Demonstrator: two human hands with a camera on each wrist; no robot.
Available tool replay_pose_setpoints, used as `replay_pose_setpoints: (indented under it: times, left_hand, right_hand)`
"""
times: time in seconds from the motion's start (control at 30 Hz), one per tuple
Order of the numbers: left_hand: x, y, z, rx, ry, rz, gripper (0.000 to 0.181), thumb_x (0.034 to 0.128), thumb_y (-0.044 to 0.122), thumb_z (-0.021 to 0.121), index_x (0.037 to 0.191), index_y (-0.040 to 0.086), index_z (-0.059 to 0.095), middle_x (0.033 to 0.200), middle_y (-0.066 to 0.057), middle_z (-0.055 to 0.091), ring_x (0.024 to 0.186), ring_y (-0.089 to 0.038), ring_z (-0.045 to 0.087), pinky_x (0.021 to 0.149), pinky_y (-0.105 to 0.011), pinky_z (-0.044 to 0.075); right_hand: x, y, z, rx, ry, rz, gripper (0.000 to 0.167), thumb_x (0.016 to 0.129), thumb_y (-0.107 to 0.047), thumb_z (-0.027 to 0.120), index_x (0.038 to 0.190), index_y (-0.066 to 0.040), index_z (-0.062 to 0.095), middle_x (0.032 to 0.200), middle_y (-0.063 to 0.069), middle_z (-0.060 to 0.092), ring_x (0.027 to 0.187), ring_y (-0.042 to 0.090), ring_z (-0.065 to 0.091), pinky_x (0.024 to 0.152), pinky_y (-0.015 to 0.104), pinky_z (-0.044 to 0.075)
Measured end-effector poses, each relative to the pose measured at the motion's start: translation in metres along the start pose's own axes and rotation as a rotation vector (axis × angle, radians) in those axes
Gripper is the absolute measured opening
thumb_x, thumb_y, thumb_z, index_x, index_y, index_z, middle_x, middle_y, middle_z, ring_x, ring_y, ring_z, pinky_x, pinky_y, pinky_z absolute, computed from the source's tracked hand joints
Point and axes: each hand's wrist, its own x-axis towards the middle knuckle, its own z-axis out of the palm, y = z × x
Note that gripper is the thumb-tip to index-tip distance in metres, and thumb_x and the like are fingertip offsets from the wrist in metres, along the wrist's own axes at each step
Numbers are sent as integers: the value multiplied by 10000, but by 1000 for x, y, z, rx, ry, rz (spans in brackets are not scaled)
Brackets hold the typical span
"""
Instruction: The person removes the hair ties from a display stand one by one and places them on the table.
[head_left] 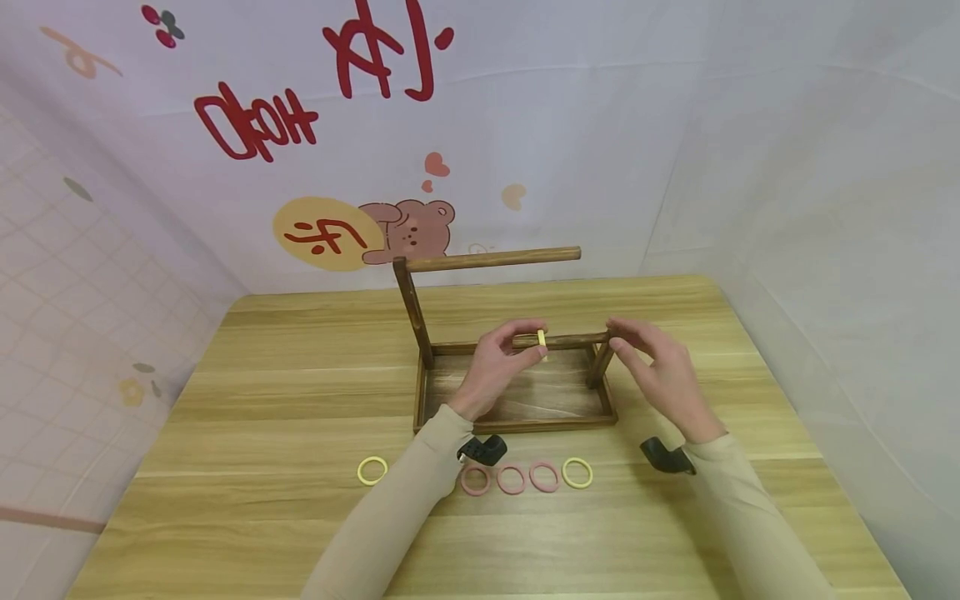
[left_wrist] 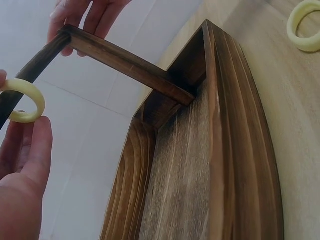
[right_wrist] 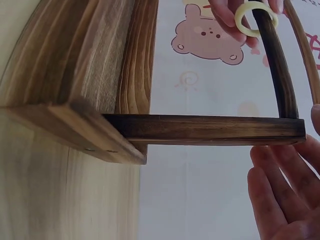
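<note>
A dark wooden rack has a tray base [head_left: 517,426], an upper rod [head_left: 495,260] and a lower rod [head_left: 573,340], which joins a post [head_left: 600,367] at the right. My left hand [head_left: 497,367] pinches a yellow ring [head_left: 542,340] between thumb and fingers. The left wrist view shows this ring [left_wrist: 40,102] encircling the lower rod. At the rod's right end, my right hand [head_left: 663,371] holds the corner where rod and post meet, thumb on the near side. In the right wrist view, several of its fingers [right_wrist: 287,175] lie against the post's end.
In front of the rack, a yellow ring [head_left: 359,471] lies to the left. Pink rings [head_left: 512,492] and another yellow ring [head_left: 577,487] form a row nearer the middle. My left sleeve partly covers one more ring. A printed curtain [head_left: 585,167] hangs behind the wooden table [head_left: 300,392].
</note>
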Motion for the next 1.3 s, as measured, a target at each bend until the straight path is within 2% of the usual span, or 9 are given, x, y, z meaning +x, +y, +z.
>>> replay_pose_setpoints:
  times: [0.1, 0.2, 0.33, 0.47, 0.7, 0.87, 1.03, 1.3]
  left_hand:
    - [-1, 0, -3, 3, -5, 2, 394, 962, 126, 747, 1347, 99, 670, 1389, -75, 634, 1311, -195, 550, 1145, -448, 408]
    - [-3, 0, -6, 2, -8, -6, 402, 960, 125, 749, 1352, 101, 665, 1395, -83, 632, 1289, -202, 569, 1130, -426, 432]
    - [-5, -1, -11, -13, -14, -17, 411, 962, 116, 745, 1362, 86, 655, 1410, -122, 617, 1261, -205, 600, 1092, -379, 475]
    - [-6, -2, -14, -20, -11, -14, 422, 958, 113, 751, 1367, 77, 652, 1417, -183, 600, 1273, -208, 596, 1131, -374, 439]
    - [-6, -3, -13, -20, -14, -11, 437, 954, 106, 753, 1377, 83, 646, 1370, -106, 632, 1302, -213, 569, 1165, -393, 398]
    - [-6, -2, -13, -4, -1, -7, 422, 964, 129, 739, 1375, 98, 648, 1360, -97, 638, 1278, -203, 585, 1131, -390, 434]
    - [-7, 0, -14, -26, 12, 6, 381, 977, 111, 719, 1353, 84, 663, 1361, -76, 636, 1263, -205, 597, 1088, -370, 476]
    - [-10, 2, -21, -59, 24, 21, 334, 991, 79, 702, 1321, 39, 674, 1395, -176, 605, 1275, -235, 591, 1018, -374, 537]
  right_hand:
    - [2, 0, 0, 33, 13, 22, 292, 1023, -104, 671, 1306, -33, 688, 1268, 106, 716, 1109, -24, 643, 948, 113, 489]
    - [3, 0, 1, 43, 17, 44, 270, 1015, -108, 685, 1272, -29, 705, 1238, 105, 726, 1080, -108, 608, 932, 83, 474]
    - [4, 0, 0, 32, 13, 73, 258, 1021, -140, 683, 1257, -42, 718, 1217, 91, 733, 1063, -108, 610, 927, 83, 473]
    - [4, 0, 0, 38, 14, 87, 243, 1022, -123, 677, 1245, -40, 725, 1197, 108, 738, 1046, -114, 607, 928, 75, 466]
    - [3, 0, 2, 66, 14, 89, 233, 1015, -79, 674, 1237, -34, 728, 1191, 135, 736, 1040, -129, 597, 928, 68, 464]
    - [3, -1, 2, 59, 12, 92, 233, 1019, -89, 671, 1238, -36, 726, 1191, 128, 736, 1037, -135, 594, 919, 66, 465]
    - [3, -1, 2, 52, 10, 101, 233, 1023, -109, 670, 1238, -38, 727, 1188, 131, 737, 1030, -144, 590, 908, 65, 466]
    - [4, -2, 2, 65, 12, 91, 233, 1017, -90, 674, 1236, -30, 726, 1182, 135, 738, 1029, -131, 599, 920, 76, 474]
